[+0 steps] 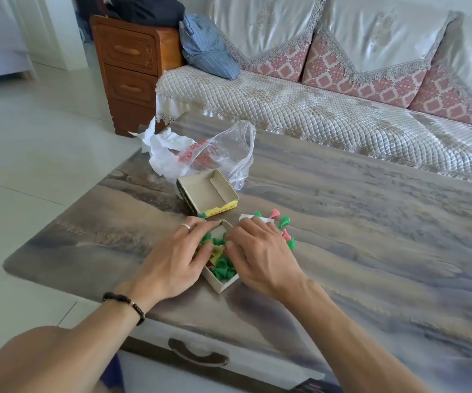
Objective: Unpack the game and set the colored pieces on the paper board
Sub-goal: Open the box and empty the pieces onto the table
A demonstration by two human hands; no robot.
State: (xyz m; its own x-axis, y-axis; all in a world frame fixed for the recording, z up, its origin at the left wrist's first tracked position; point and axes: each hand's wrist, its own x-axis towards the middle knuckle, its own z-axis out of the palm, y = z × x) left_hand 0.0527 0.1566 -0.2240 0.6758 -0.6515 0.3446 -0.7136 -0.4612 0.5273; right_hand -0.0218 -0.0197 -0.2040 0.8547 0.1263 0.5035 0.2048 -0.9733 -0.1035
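Observation:
A small open cardboard box (221, 285) sits near the table's front edge, filled with green and a few yellow game pieces (223, 269). My left hand (178, 256) lies over the box's left side, fingers stretched to its far corner and thumb among the pieces. My right hand (260, 256) covers the box's right side. Its fingers curl over a white folded paper (267, 220) just beyond the box, and its thumb touches the pieces. Several loose green and pink pieces (283, 224) lie on the table right of that hand.
The box lid (209, 194) lies upturned behind the box. A clear plastic bag (223, 154) and crumpled white paper (158, 143) sit at the table's far left corner. A sofa (342, 114) runs behind the grey table (371, 236), with a wooden cabinet (129, 69) to its left.

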